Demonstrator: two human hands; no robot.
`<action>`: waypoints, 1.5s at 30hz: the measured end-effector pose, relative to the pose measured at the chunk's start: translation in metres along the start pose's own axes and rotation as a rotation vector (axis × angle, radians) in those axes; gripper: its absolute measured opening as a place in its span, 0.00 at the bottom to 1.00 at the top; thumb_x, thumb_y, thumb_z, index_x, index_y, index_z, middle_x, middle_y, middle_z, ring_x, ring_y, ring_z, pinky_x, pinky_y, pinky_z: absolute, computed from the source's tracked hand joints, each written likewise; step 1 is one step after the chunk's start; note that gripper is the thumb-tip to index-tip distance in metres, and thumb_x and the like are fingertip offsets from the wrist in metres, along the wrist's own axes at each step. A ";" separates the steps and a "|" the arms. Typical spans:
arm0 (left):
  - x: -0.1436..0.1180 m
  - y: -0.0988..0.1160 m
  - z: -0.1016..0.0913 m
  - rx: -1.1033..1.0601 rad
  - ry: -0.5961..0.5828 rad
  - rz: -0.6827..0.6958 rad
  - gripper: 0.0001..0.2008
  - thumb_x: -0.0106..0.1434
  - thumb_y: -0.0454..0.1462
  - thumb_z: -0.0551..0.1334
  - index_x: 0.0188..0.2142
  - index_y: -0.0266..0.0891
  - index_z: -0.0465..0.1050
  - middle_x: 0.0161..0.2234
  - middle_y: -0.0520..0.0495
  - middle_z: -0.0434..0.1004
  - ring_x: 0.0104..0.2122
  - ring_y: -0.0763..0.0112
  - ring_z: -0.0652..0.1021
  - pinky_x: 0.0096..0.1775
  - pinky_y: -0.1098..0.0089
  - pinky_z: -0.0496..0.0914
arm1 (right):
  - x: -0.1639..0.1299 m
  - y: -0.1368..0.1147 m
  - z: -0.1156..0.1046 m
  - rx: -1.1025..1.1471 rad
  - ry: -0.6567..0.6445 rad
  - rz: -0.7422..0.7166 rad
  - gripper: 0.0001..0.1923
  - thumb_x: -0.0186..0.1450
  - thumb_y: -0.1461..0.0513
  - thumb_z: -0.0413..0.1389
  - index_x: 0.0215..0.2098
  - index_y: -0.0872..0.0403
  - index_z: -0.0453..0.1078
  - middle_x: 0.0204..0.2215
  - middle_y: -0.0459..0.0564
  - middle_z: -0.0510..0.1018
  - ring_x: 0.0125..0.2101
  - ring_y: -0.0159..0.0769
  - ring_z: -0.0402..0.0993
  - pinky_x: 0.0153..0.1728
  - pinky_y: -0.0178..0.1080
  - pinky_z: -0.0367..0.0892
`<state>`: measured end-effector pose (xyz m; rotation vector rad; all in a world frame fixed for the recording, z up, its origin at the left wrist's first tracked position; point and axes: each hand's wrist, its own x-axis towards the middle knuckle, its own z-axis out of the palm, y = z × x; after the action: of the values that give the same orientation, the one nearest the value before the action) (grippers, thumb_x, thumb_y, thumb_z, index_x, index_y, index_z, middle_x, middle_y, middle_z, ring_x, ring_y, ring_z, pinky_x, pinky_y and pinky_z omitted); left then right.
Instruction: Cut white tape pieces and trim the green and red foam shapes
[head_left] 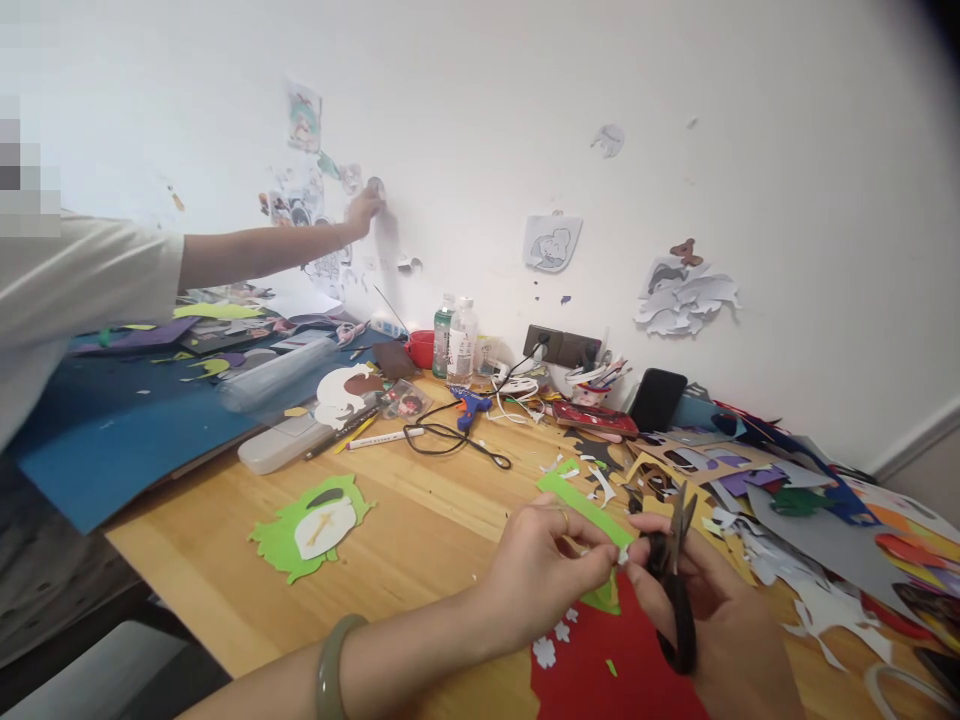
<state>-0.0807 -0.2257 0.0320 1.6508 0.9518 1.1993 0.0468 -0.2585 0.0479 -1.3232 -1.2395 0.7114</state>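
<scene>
Green paper strip held at the scissors' blades

The left hand [544, 565] pinches the near end of the green strip [585, 508]; its long axis runs away from the hands, up and to the left. The right hand [709, 610] grips the black scissors [675, 575], blades pointing upward, just right of the left fingertips and touching the strip's near end.

left hand [536, 570] pinches green paper strip [585, 510] | right hand [712, 620] holds scissors [675, 580]
</scene>
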 end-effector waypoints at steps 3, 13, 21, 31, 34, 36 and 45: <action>0.001 0.000 0.001 -0.106 -0.006 -0.065 0.06 0.50 0.36 0.59 0.25 0.36 0.73 0.25 0.49 0.71 0.26 0.75 0.70 0.26 0.76 0.63 | 0.002 0.001 -0.001 0.015 -0.003 0.019 0.15 0.46 0.58 0.60 0.33 0.50 0.67 0.19 0.41 0.70 0.21 0.30 0.66 0.21 0.31 0.61; 0.010 0.005 -0.005 -0.372 0.060 -0.261 0.07 0.49 0.37 0.59 0.22 0.34 0.71 0.22 0.49 0.73 0.24 0.76 0.70 0.30 0.75 0.63 | 0.002 0.000 -0.005 0.193 0.006 0.086 0.14 0.47 0.58 0.61 0.32 0.48 0.68 0.21 0.40 0.70 0.22 0.26 0.64 0.23 0.25 0.61; 0.016 0.000 -0.013 -0.385 0.121 -0.249 0.11 0.52 0.41 0.58 0.27 0.34 0.72 0.27 0.48 0.74 0.28 0.75 0.71 0.31 0.75 0.64 | 0.012 0.004 -0.023 0.177 0.034 0.024 0.14 0.47 0.57 0.61 0.32 0.46 0.67 0.24 0.40 0.70 0.28 0.29 0.65 0.29 0.26 0.63; 0.005 -0.006 -0.002 -0.026 0.206 0.123 0.07 0.54 0.39 0.59 0.27 0.38 0.73 0.27 0.48 0.72 0.31 0.72 0.70 0.29 0.75 0.65 | 0.005 0.001 0.003 -0.002 0.017 0.102 0.18 0.44 0.55 0.60 0.32 0.50 0.67 0.19 0.41 0.71 0.20 0.32 0.66 0.16 0.31 0.59; 0.003 -0.009 0.000 0.080 0.208 0.277 0.06 0.55 0.37 0.58 0.28 0.38 0.73 0.25 0.49 0.73 0.29 0.73 0.69 0.30 0.73 0.64 | 0.007 0.004 0.003 0.021 0.019 0.113 0.18 0.44 0.55 0.61 0.33 0.50 0.67 0.18 0.40 0.71 0.20 0.31 0.66 0.17 0.30 0.59; 0.002 -0.010 0.001 0.113 0.209 0.326 0.06 0.55 0.36 0.58 0.28 0.38 0.73 0.25 0.49 0.73 0.28 0.74 0.69 0.31 0.72 0.64 | 0.008 0.006 0.001 0.039 0.012 0.114 0.18 0.44 0.56 0.61 0.33 0.50 0.67 0.18 0.39 0.71 0.20 0.30 0.66 0.18 0.29 0.59; 0.000 -0.009 0.003 0.139 0.191 0.382 0.05 0.55 0.34 0.58 0.28 0.38 0.73 0.25 0.49 0.75 0.28 0.73 0.69 0.32 0.70 0.65 | 0.015 0.015 -0.004 0.092 -0.070 0.117 0.18 0.43 0.58 0.63 0.32 0.51 0.68 0.19 0.42 0.73 0.22 0.33 0.70 0.23 0.31 0.65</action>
<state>-0.0785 -0.2234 0.0231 1.9133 0.8735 1.5993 0.0587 -0.2429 0.0387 -1.3128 -1.1771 0.8940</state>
